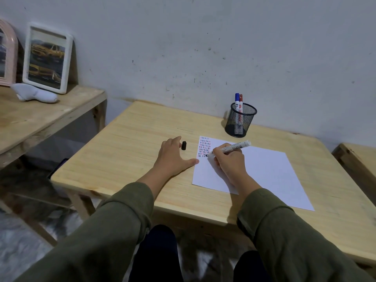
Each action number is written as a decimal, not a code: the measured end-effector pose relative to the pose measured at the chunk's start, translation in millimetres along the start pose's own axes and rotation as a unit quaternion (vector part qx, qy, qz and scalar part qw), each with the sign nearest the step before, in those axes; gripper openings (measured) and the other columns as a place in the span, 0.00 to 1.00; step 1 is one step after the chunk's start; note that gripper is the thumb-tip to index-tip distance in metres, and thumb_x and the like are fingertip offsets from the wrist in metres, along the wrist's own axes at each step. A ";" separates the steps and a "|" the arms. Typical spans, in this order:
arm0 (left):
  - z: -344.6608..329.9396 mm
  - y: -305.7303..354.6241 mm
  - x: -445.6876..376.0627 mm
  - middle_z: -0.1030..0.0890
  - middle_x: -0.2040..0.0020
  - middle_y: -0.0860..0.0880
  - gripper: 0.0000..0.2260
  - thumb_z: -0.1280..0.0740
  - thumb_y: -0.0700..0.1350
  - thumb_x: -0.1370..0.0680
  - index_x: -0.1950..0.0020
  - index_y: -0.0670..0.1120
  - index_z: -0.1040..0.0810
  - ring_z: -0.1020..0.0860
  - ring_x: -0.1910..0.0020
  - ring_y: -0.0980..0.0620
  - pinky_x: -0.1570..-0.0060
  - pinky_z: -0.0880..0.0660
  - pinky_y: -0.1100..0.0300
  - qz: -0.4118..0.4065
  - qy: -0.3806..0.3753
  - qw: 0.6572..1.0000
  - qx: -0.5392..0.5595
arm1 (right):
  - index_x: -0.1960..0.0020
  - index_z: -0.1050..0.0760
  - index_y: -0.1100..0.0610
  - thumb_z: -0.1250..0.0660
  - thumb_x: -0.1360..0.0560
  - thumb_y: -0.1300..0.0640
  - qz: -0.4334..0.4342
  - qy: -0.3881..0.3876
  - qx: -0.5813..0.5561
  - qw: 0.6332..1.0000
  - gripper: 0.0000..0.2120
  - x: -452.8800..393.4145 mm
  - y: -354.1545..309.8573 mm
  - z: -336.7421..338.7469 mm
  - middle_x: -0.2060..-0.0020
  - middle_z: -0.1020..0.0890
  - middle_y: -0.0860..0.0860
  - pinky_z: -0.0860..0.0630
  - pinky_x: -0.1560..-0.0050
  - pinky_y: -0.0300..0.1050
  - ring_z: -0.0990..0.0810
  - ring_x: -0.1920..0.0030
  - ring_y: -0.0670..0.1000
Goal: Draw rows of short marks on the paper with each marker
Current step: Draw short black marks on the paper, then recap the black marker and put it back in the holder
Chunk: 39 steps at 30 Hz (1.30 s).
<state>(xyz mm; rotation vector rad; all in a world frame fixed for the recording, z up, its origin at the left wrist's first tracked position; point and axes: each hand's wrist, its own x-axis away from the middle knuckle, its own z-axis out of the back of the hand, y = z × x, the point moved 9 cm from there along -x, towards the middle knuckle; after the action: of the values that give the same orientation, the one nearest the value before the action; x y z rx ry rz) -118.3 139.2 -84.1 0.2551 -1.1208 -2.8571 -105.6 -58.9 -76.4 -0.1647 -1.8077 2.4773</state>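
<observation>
A white sheet of paper (264, 171) lies on the wooden table (132, 139), with rows of short red, blue and black marks (204, 146) in its far left corner. My right hand (228, 159) grips an uncapped black marker (234, 148), its tip touching the paper just below the marks. My left hand (173, 155) rests flat on the table beside the paper's left edge, fingers spread, thumb at the paper's edge. The marker's black cap (184, 145) lies on the table at my left fingertips.
A black mesh pen cup (241, 122) stands behind the paper near the wall, holding a blue marker (236, 100) and a red marker (241, 102). A lower wooden shelf (40, 117) at left carries a white picture frame (47, 58) and a white toy.
</observation>
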 end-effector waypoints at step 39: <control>4.1 79.9 -58.7 0.18 0.52 0.50 0.09 0.39 0.46 0.21 0.47 0.51 0.20 0.23 0.52 0.53 0.58 0.29 0.60 0.048 0.044 0.916 0.395 | 0.61 0.24 0.59 0.33 0.27 0.62 0.020 -0.037 -0.216 0.975 0.04 -43.1 -89.7 37.2 0.71 0.25 0.56 0.33 0.76 0.37 0.28 0.77 0.48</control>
<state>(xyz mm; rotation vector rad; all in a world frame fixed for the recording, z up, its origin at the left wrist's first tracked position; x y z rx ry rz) -61.6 90.2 -19.2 0.3374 -2.1309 -2.1252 -68.2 -71.8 22.2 -0.1323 -2.3747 2.1005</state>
